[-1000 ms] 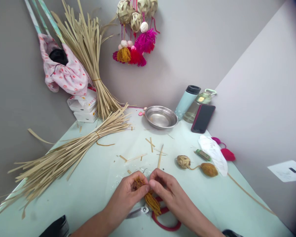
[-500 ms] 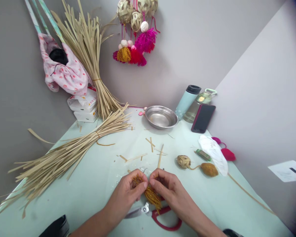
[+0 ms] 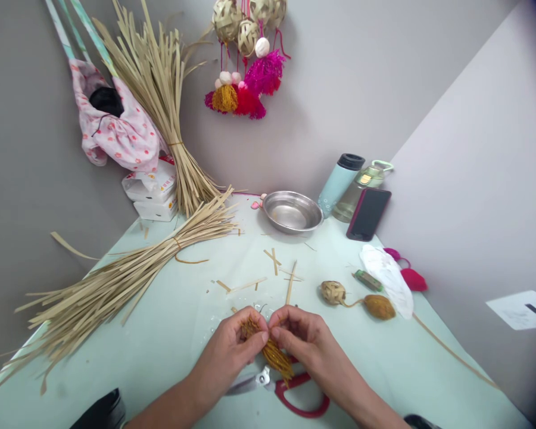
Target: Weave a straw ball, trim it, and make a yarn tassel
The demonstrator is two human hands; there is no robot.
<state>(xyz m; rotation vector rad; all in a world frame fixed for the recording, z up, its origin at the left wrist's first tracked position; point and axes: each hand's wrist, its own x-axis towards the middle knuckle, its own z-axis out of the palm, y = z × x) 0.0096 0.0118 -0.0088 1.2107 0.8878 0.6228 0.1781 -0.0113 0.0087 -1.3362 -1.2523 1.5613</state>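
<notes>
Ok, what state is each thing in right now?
Left hand: fingers pinched on the yellow tassel.
Right hand: fingers pinched on the tassel too.
Red-handled scissors: flat under the hands.
Steel bowl: upright.
Teal flask: lid on.
Phone: screen dark.

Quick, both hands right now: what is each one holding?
Left hand: closed, pinching the top of the mustard yarn tassel.
Right hand: closed on the same tassel, fingertips meeting the left hand's.

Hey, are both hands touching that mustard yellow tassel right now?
Touching. The head view shows the left hand and right hand pinching the yellow tassel between their fingertips, above the red-handled scissors.
</notes>
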